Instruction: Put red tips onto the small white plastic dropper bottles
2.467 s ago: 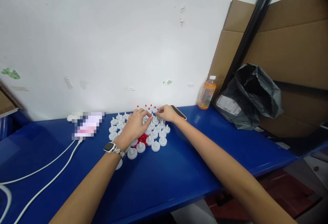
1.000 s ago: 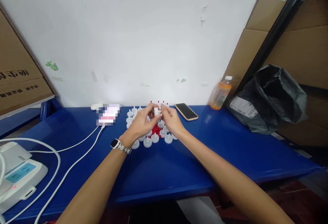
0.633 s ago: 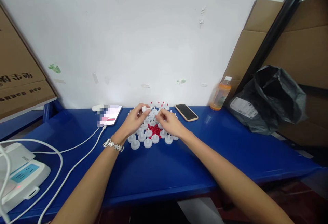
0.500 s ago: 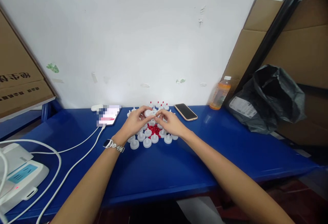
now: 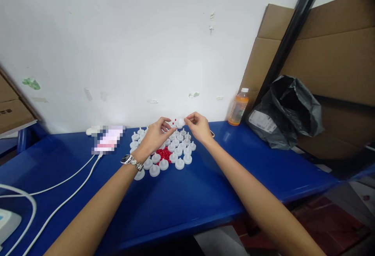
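Several white plastic caps [image 5: 175,151] with short nozzles stand in a cluster on the blue table [image 5: 187,197], around a heap of small red tips [image 5: 165,153]. My left hand [image 5: 155,136], a watch on its wrist, hovers over the far side of the cluster with fingers curled. My right hand [image 5: 199,126] is just right of it and pinches one white cap [image 5: 181,122] at thumb and fingertips, raised above the others. A few caps at the back carry red tips.
A phone [image 5: 108,141] on a white cable [image 5: 61,201] lies left of the caps. An orange drink bottle [image 5: 238,107] and a black plastic bag [image 5: 288,109] stand at the right against brown cardboard [image 5: 331,53]. A white device [image 5: 7,223] sits at the far left.
The view swung back to the right. My hands moved toward the far side of the cluster, and the raised white cap now sits in my right fingertips instead of my left.
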